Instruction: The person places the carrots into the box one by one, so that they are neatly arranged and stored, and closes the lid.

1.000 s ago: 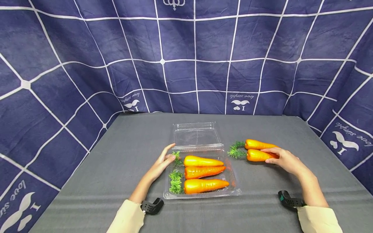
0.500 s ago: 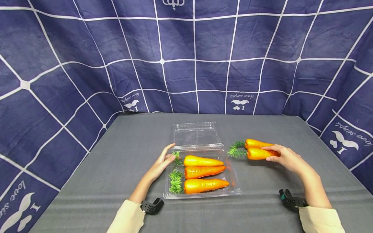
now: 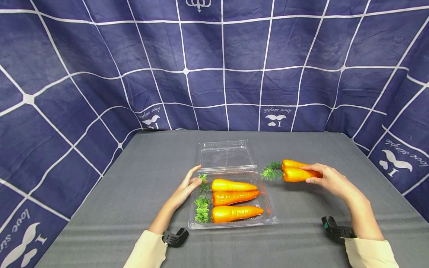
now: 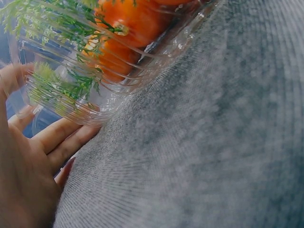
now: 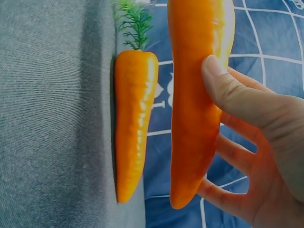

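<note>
My right hand (image 3: 330, 180) pinches an orange carrot (image 3: 294, 174) by its narrow end, with thumb and fingers on either side. In the right wrist view this carrot (image 5: 194, 104) is lifted off the cloth. Beside it a second carrot (image 5: 133, 109) lies on the table, partly hidden in the head view. My left hand (image 3: 183, 191) rests at the left wall of a clear plastic clamshell box (image 3: 234, 225), fingers fairly straight against it. In the box lie three carrots: a far one (image 3: 232, 185), a redder middle one (image 3: 234, 198) and a near one (image 3: 236, 213), green tops leftward.
The clamshell's hinged lid (image 3: 226, 158) lies folded back behind the box. A grey cloth (image 3: 134, 208) covers the table. Behind and at both sides hangs a blue curtain (image 3: 241, 87) with white grid lines.
The right hand has raised the nearer of the two loose carrots off the table and shifted it slightly away from me. The left hand and the box have stayed in place.
</note>
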A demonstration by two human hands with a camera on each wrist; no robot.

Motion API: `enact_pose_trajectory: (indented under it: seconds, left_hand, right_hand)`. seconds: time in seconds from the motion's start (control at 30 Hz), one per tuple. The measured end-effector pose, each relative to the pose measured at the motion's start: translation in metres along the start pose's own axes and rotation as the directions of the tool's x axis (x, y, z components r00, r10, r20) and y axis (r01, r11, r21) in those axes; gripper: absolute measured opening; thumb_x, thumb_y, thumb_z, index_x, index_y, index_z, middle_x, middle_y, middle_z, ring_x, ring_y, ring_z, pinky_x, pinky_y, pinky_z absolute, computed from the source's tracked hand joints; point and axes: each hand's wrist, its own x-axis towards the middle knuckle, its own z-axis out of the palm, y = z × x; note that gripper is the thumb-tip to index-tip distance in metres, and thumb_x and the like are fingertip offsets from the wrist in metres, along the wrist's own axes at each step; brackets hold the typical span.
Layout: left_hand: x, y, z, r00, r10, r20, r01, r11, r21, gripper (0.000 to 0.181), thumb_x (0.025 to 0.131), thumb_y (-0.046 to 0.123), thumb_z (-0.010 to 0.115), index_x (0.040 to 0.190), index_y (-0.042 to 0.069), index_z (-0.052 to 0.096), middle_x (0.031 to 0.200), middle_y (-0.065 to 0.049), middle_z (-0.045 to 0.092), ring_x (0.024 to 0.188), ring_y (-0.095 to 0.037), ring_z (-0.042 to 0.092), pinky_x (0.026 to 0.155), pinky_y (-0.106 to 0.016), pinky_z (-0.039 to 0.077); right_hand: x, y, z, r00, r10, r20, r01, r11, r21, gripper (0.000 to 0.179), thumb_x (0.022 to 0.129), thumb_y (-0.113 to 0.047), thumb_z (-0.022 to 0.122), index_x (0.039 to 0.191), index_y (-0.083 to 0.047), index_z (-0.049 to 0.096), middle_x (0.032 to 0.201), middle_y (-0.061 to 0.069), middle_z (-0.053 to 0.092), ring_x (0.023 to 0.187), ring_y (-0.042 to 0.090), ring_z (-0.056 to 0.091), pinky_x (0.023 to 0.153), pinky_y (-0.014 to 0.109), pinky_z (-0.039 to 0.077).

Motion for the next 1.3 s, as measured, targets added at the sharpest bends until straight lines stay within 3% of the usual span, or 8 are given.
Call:
enact_pose_trajectory:
  seconds: [0.17,0.5,0.73,1.3]
  left_hand:
    - [-0.001,0.001,0.000,1.000,0.003,-0.008,-0.003,1.000,-0.007,0.055,0.097,0.023,0.041,0.145,0.015,0.016,0.112,-0.024,0.061,0.109,-0.033,0.055,0.100,-0.044,0.033]
    - [-0.007,0.001,-0.002,0.999,-0.020,-0.028,0.019,1.000,-0.007,0.055,0.097,0.025,0.041,0.144,0.015,0.017,0.112,-0.023,0.061,0.109,-0.030,0.056,0.099,-0.040,0.035]
    - [-0.010,0.031,0.004,0.999,-0.040,0.007,0.040,0.999,-0.014,0.054,0.096,0.015,0.040,0.144,0.016,0.015,0.116,-0.028,0.057,0.115,-0.037,0.050,0.101,-0.050,0.031]
    - [-0.007,0.032,0.005,0.998,-0.057,0.002,0.057,0.998,-0.022,0.054,0.097,0.015,0.040,0.144,0.014,0.016,0.116,-0.027,0.057,0.111,-0.037,0.053,0.100,-0.047,0.033]
  right_hand:
    - [0.001,-0.003,-0.003,1.000,0.020,0.017,-0.020,1.000,0.010,0.040,0.076,-0.017,0.071,0.113,-0.005,0.062,0.104,0.017,0.062,0.092,0.028,0.055,0.076,0.040,0.042]
    - [0.004,-0.010,-0.004,0.998,-0.051,-0.030,0.051,0.999,-0.007,0.038,0.075,-0.018,0.072,0.111,-0.008,0.064,0.103,0.014,0.064,0.090,0.021,0.054,0.072,0.032,0.041]
    - [-0.001,-0.002,-0.007,0.989,-0.112,-0.098,0.111,0.994,-0.019,0.039,0.071,-0.016,0.075,0.107,-0.008,0.065,0.098,0.011,0.065,0.082,-0.007,0.045,0.067,0.017,0.037]
    - [-0.007,0.001,-0.014,0.971,-0.156,-0.183,0.153,0.988,-0.026,0.039,0.071,-0.014,0.075,0.108,-0.010,0.065,0.095,0.004,0.065,0.083,-0.015,0.040,0.071,0.010,0.033]
